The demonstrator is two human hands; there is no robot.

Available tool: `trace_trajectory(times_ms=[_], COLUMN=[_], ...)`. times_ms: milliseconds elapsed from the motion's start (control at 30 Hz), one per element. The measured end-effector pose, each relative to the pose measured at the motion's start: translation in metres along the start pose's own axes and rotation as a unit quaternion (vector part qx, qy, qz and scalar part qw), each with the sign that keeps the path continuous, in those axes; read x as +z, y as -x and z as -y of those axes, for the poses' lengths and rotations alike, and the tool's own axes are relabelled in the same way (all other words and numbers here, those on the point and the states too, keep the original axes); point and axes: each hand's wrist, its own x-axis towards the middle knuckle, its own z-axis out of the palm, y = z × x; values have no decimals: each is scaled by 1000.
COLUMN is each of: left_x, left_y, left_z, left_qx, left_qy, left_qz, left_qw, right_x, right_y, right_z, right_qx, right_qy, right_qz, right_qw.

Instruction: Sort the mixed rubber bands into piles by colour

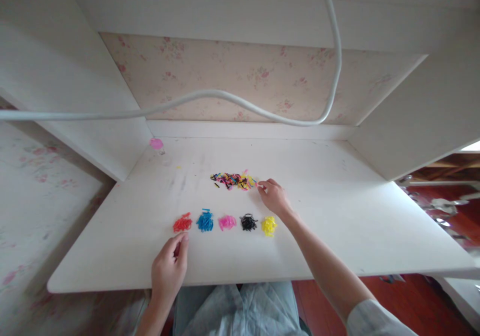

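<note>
A mixed heap of small coloured bands (pixel 233 180) lies in the middle of the white desk (pixel 337 226). My right hand (pixel 273 196) reaches to the heap's right end, fingers pinched at a pink piece there. Nearer me runs a row of sorted piles: red (pixel 182 223), blue (pixel 205 221), pink (pixel 227 222), black (pixel 248 222) and yellow (pixel 269 225). My left hand (pixel 169 268) rests on the desk's front part just below the red pile, fingers curled loosely; I cannot see anything in it.
A white cable (pixel 262 111) hangs across the view in front of the flowered back wall. A pink object (pixel 156 143) sits at the desk's back left corner. White side panels close in both sides. Red floor shows at the right.
</note>
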Motion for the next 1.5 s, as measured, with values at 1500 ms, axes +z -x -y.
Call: trace_trajectory(times_ms=[1500], left_x=[4], left_y=[5], left_z=[-2], left_qx=[62], left_qy=[-93], left_qz=[18], left_qw=[994], right_x=[-22], right_y=[-11], right_z=[-5], right_qx=[-73], right_qy=[155], right_qz=[48], right_qw=[984])
